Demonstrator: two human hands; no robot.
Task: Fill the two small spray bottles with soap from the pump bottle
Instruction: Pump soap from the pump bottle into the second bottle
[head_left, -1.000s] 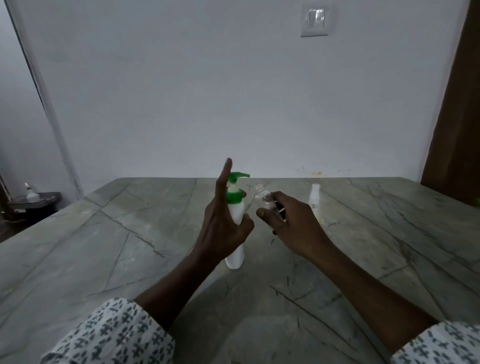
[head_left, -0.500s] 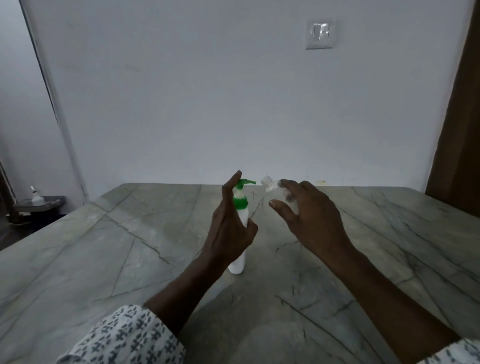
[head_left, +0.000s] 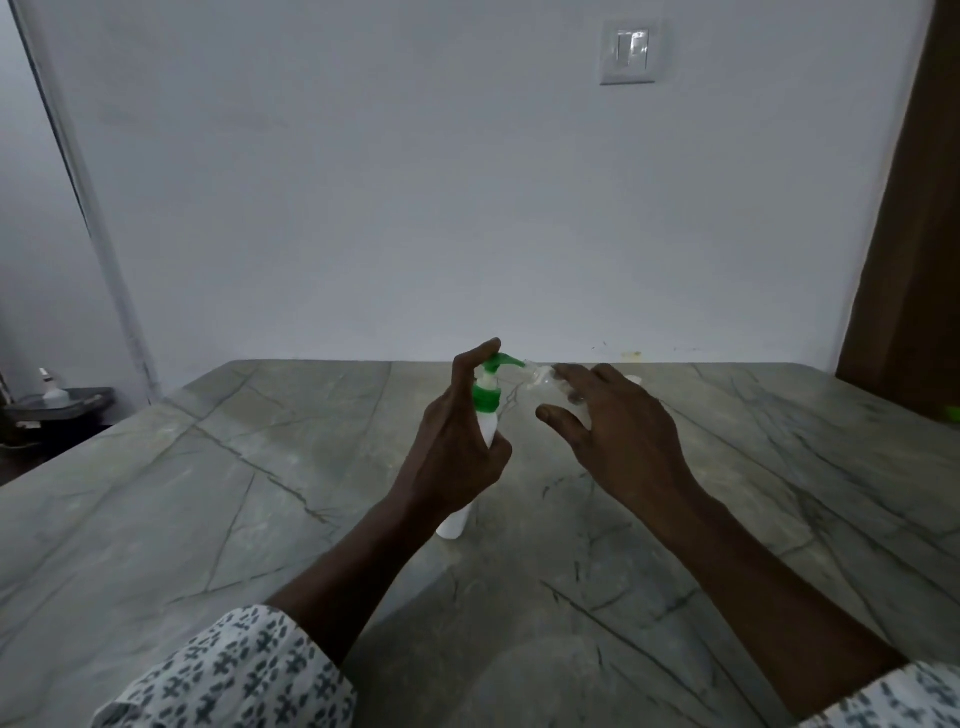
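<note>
A white pump bottle (head_left: 488, 423) with a green pump head stands on the marble table (head_left: 208, 509). My left hand (head_left: 457, 447) grips its body, and the forefinger lies on top of the green pump head. My right hand (head_left: 618, 441) holds a small clear spray bottle (head_left: 545, 379) tilted, with its open neck right at the tip of the green spout. A second small spray bottle (head_left: 632, 380) stands behind my right hand; only its white top shows.
The table runs back to a white wall with a light switch (head_left: 627, 51). A dark low stand (head_left: 57, 408) with a small bottle on it is at the far left. A brown door edge (head_left: 914, 260) rises at the right.
My right hand has lifted the small clear bottle up and left until its neck meets the spout. My left forefinger, raised before, has come down onto the pump head.
</note>
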